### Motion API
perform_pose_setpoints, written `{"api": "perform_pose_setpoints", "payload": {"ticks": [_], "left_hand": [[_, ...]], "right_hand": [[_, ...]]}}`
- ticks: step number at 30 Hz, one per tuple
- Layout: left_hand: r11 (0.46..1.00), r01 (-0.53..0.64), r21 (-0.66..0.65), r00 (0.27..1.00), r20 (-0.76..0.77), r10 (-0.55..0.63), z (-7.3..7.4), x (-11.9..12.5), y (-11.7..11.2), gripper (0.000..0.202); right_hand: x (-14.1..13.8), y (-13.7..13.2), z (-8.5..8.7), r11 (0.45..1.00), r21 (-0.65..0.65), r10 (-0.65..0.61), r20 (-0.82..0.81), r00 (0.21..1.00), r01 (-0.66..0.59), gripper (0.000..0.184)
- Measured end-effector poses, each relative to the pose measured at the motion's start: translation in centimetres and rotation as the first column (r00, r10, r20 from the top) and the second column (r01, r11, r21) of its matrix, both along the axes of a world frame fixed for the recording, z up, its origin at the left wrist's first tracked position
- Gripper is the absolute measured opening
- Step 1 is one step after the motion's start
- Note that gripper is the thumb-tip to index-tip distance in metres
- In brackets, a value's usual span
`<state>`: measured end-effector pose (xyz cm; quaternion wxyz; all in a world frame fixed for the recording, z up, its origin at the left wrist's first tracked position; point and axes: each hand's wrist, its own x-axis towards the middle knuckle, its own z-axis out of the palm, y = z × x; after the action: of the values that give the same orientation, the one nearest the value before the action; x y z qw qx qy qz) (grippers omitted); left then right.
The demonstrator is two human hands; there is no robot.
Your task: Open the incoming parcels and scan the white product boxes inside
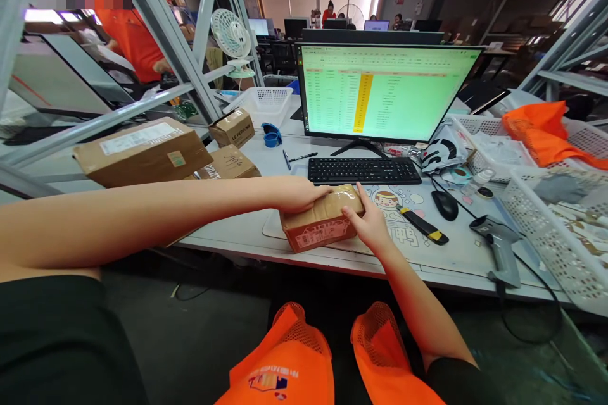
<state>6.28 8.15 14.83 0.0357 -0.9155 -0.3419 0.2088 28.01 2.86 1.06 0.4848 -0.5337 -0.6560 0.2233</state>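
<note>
Holding parcel, left hand atop, right hand beside.

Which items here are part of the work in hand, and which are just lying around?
In hand: small cardboard box, left hand on top, right hand at its right end.
Lying about: box cutter, barcode scanner, mouse, keyboard, pen, tape roll.

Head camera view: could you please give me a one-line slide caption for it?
Left hand and right hand hold a small brown cardboard parcel on the white desk before a black keyboard.
</note>
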Motion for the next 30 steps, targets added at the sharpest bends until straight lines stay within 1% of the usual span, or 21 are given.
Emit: {"api": "perform_pose_setpoints", "payload": {"ticks": [2, 3, 5, 7, 9, 11, 12, 14, 16, 18, 20, 21, 23, 26, 28, 30], "left_hand": [[1.000, -0.026, 0.003, 0.999, 0.022, 0.026, 0.1, -0.1, 0.1, 0.064], [0.999, -0.040, -0.011, 0.998, 0.043, 0.041, 0.2, -0.2, 0.0, 0.063], [0.996, -0.054, -0.067, 0.992, 0.110, 0.061, 0.4, -0.6, -0.3, 0.065], [0.992, -0.056, -0.117, 0.976, 0.202, 0.079, 0.2, -1.1, -0.9, 0.069], [0.986, -0.053, -0.158, 0.946, 0.308, 0.100, -0.6, -1.3, -1.7, 0.072], [0.979, -0.025, -0.201, 0.884, 0.452, 0.115, -2.1, -1.2, -2.3, 0.077], [0.975, -0.019, -0.222, 0.838, 0.529, 0.137, -3.0, -1.0, -2.5, 0.079], [0.970, -0.037, -0.242, 0.730, 0.656, 0.192, -4.8, -0.3, -2.7, 0.084], [0.968, -0.082, -0.239, 0.632, 0.738, 0.236, -6.3, 0.4, -2.5, 0.090], [0.964, -0.114, -0.239, 0.566, 0.782, 0.261, -7.2, 0.8, -2.0, 0.093], [0.953, -0.123, -0.277, 0.518, 0.801, 0.300, -7.7, 1.1, -1.4, 0.092], [0.945, -0.109, -0.309, 0.503, 0.803, 0.321, -7.8, 1.1, -1.0, 0.089], [0.930, -0.036, -0.366, 0.481, 0.809, 0.337, -7.8, 1.4, -0.3, 0.080], [0.912, 0.069, -0.404, 0.433, 0.836, 0.338, -7.8, 2.1, 0.8, 0.063], [0.894, 0.080, -0.441, 0.389, 0.840, 0.379, -7.9, 2.8, 1.5, 0.055], [0.872, 0.063, -0.486, 0.354, 0.827, 0.436, -8.1, 3.3, 2.0, 0.047]], "right_hand": [[0.6, 0.2, 0.0, 1.000, -0.013, -0.003, -0.013, 1.000, 0.002, 0.091], [1.1, 0.4, 0.2, 0.999, -0.032, -0.004, -0.015, 1.000, 0.004, 0.086], [2.2, 0.7, 1.0, 0.995, -0.099, 0.011, -0.015, 1.000, -0.012, 0.071], [3.1, 0.9, 2.3, 0.977, -0.201, 0.068, -0.018, 0.998, -0.070, 0.056], [3.4, 1.2, 3.7, 0.958, -0.276, 0.095, 0.049, 0.994, -0.078, 0.041], [2.7, 1.6, 4.9, 0.958, -0.287, 0.051, 0.181, 0.982, 0.003, 0.024], [2.1, 2.0, 5.3, 0.961, -0.269, 0.008, 0.242, 0.970, 0.059, 0.024], [0.6, 2.9, 5.6, 0.962, -0.233, -0.067, 0.299, 0.952, 0.141, 0.037], [-0.6, 4.1, 5.5, 0.962, -0.218, -0.096, 0.306, 0.947, 0.167, 0.046], [-1.5, 5.5, 5.3, 0.965, -0.213, -0.081, 0.308, 0.948, 0.151, 0.053], [-1.8, 6.6, 5.1, 0.974, -0.198, -0.046, 0.297, 0.954, 0.109, 0.056], [-1.9, 7.0, 5.1, 0.979, -0.180, -0.037, 0.287, 0.957, 0.092, 0.057], [-1.9, 7.5, 5.0, 0.990, -0.120, -0.042, 0.253, 0.967, 0.074, 0.055], [-1.8, 7.6, 4.6, 0.998, -0.001, -0.056, 0.177, 0.983, 0.057, 0.053], [-1.6, 7.4, 4.3, 0.996, 0.079, -0.040, 0.122, 0.992, 0.031, 0.052], [-1.5, 7.1, 4.1, 0.986, 0.165, -0.010, 0.071, 0.997, -0.002, 0.055]]}}
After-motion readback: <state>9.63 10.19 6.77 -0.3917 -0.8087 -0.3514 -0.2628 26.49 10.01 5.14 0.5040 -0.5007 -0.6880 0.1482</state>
